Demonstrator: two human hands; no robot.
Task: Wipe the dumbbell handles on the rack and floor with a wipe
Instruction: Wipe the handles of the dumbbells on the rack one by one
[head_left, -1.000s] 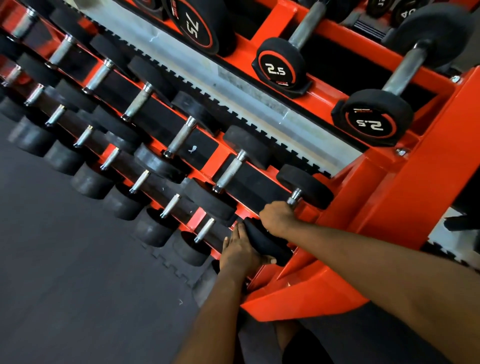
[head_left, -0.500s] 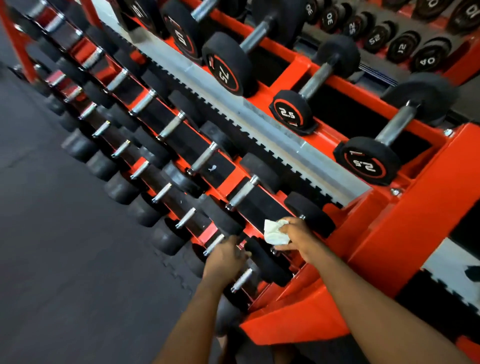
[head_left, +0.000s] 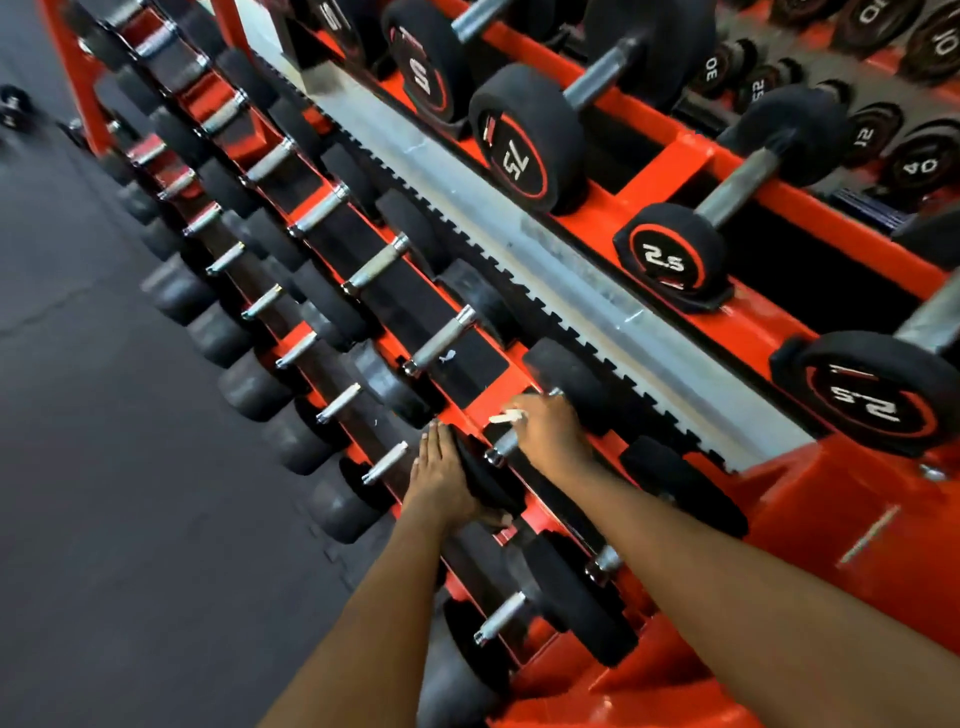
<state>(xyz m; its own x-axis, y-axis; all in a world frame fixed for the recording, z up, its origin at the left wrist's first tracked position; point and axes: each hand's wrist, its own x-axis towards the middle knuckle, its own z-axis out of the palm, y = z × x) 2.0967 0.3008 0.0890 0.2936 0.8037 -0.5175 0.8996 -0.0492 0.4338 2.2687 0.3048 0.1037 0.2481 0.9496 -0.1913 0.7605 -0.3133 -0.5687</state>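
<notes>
While the left grip (head_left: 441, 480) lies flat, fingers straight, against the black end of a dumbbell (head_left: 485, 483) just below the frame's middle, the right grip (head_left: 550, 436) curls around its steel handle (head_left: 505, 446), pinching a white wipe (head_left: 508, 417) there, on the orange rack (head_left: 857, 493).

- The rack (head_left: 857, 493) stands right of the floor (head_left: 104, 467).
- On its top tier, the 2.5 dumbbell (head_left: 670, 260) lies just beside the 7.5 dumbbell (head_left: 524, 140).
- On the middle tier, the right hand (head_left: 550, 436) grips the wipe (head_left: 506, 417) on a dumbbell handle (head_left: 506, 444).
- The left hand (head_left: 441, 478) lies flat against that dumbbell's front head (head_left: 485, 486).
- The lowest row (head_left: 337, 402) lies below and in front.
</notes>
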